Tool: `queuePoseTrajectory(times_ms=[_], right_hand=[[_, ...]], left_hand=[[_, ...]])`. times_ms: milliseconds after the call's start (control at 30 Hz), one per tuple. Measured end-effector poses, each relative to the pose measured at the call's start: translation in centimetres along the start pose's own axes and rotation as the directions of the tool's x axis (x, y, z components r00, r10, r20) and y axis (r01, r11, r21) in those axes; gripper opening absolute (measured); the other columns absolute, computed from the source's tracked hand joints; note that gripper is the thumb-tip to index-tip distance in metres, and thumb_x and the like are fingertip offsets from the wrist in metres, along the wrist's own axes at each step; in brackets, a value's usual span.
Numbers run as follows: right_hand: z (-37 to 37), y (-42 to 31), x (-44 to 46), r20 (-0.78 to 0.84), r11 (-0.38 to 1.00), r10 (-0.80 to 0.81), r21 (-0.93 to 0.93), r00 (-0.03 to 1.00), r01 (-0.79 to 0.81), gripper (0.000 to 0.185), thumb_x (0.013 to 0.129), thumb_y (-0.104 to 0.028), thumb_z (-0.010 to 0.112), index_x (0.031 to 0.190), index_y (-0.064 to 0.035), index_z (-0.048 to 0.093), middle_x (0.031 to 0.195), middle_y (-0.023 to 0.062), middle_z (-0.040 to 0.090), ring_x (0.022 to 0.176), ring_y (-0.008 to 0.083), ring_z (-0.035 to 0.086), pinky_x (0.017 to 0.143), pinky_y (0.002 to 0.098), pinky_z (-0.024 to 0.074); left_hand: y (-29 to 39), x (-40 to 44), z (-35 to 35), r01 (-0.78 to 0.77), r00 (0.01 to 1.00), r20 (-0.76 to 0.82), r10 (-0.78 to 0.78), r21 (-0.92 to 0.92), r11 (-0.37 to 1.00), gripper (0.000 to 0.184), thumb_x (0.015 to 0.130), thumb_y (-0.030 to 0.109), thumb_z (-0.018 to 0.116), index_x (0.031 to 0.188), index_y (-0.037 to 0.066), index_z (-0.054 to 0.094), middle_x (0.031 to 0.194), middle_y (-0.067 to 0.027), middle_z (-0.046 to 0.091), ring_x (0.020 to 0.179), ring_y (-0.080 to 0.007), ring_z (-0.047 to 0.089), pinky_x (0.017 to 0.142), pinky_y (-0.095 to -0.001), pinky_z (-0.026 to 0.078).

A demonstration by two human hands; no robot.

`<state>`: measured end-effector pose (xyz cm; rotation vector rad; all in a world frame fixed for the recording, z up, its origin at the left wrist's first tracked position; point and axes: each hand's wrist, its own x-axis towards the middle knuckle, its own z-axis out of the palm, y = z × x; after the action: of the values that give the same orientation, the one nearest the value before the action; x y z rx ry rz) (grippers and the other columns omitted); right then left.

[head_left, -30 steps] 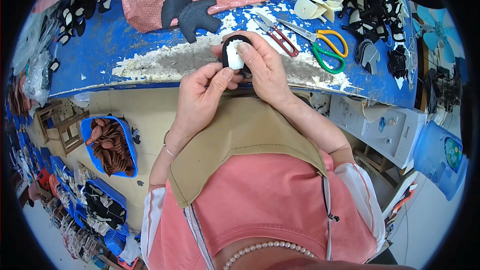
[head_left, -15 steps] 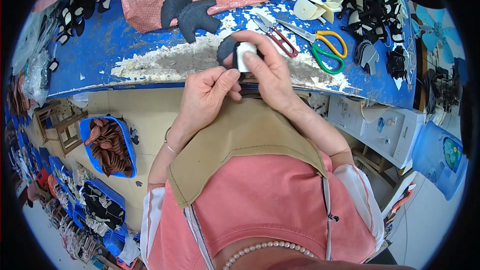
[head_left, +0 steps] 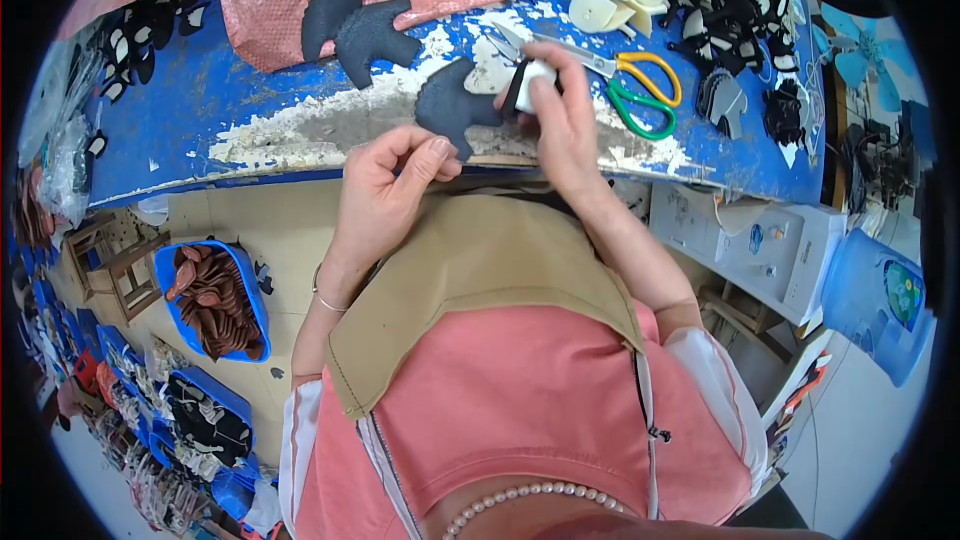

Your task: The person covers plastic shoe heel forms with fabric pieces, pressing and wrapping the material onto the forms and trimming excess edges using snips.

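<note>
My right hand (head_left: 566, 125) grips a small black-and-white piece (head_left: 532, 85) above the worn blue table (head_left: 290, 120). My left hand (head_left: 393, 185) is closed in a pinch near the table's front edge; what is between its fingertips, if anything, is too small to make out. A dark scalloped piece (head_left: 452, 105) lies flat between the two hands. Two similar dark pieces (head_left: 372, 40) rest behind it to the left. Scissors with one yellow and one green handle (head_left: 643, 90) lie to the right of my right hand. Another tool's blades show behind my fingers, its handles hidden.
Pink woven sheeting (head_left: 270, 0) covers the table's back, with cream curved parts (head_left: 600, 8) on it. Black pieces (head_left: 735, 15) are heaped at the back right. A blue bin (head_left: 258, 310) of brown pieces stands on the floor at left, near a wooden stool (head_left: 120, 265).
My hands have moved apart. The right hand has carried the black-and-white piece to the right, and the dark scalloped piece between the hands is now in fuller view. The whole view has shifted slightly.
</note>
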<state>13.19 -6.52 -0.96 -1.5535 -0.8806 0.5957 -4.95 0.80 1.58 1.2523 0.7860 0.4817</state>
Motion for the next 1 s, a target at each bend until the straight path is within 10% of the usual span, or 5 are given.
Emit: queuePoseTrajectory(times_ms=[133,233,400,933,1000], right_hand=[[-0.6,-2.0,1.0,0.046,0.852,0.294,0.44,0.955,-0.284,0.033,0.098,-0.019,0.033,0.128,-0.0059,0.041,0.088,0.0129,0.061,0.08,0.0196,0.06,0.065,0.024,0.0458],[-1.2,-2.2,1.5,0.258,0.459,0.327,0.798,0.909,-0.391,0.033,0.1,-0.025,0.036,0.125,-0.0055,0.045,0.09,0.0143,0.061,0.08,0.0205,0.062,0.058,0.0235,0.0464],[0.2,-2.4,0.4,0.324,0.409,0.341,0.794,0.883,-0.449,0.036,0.102,-0.031,0.033,0.125,-0.0058,0.046,0.086,0.0138,0.061,0.079,0.0197,0.062,0.06,0.0249,0.0474],[0.5,-2.8,-0.2,0.379,0.592,0.283,0.654,0.881,-0.471,0.047,0.102,-0.038,0.028,0.127,-0.004,0.048,0.105,0.0135,0.057,0.092,0.0219,0.059,0.078,0.0299,0.0464],[0.5,-1.9,-0.6,0.195,0.816,0.172,0.521,0.966,-0.251,0.039,0.1,-0.032,0.036,0.122,-0.0036,0.052,0.108,0.0129,0.056,0.092,0.021,0.057,0.079,0.0292,0.0455]], left_hand=[[-0.1,0.1,0.6,-0.022,0.999,0.042,0.019,0.087,0.996,0.013,0.087,0.01,0.062,0.089,-0.002,0.063,0.073,-0.0064,0.065,0.066,-0.011,0.059,0.063,-0.0219,0.047],[0.2,0.3,1.2,-0.053,0.996,0.08,0.04,0.173,0.983,0.014,0.085,0.009,0.064,0.093,-0.002,0.063,0.073,-0.0059,0.065,0.066,-0.011,0.058,0.063,-0.0219,0.047],[0.9,0.9,2.2,-0.13,0.989,0.101,0.109,0.232,0.964,0.013,0.083,0.008,0.065,0.091,-0.003,0.062,0.073,-0.0056,0.065,0.063,-0.0114,0.057,0.062,-0.0222,0.047],[0.9,0.8,2.2,-0.021,0.998,0.051,0.022,-0.021,1.0,0.01,0.087,0.009,0.058,0.081,0.0,0.059,0.065,-0.0037,0.06,0.058,-0.0103,0.057,0.058,-0.0207,0.044],[1.1,0.9,1.8,-0.002,0.999,0.04,0.006,-0.093,0.996,0.011,0.088,0.008,0.056,0.079,0.001,0.058,0.064,-0.0037,0.06,0.058,-0.0099,0.057,0.058,-0.0199,0.044]])
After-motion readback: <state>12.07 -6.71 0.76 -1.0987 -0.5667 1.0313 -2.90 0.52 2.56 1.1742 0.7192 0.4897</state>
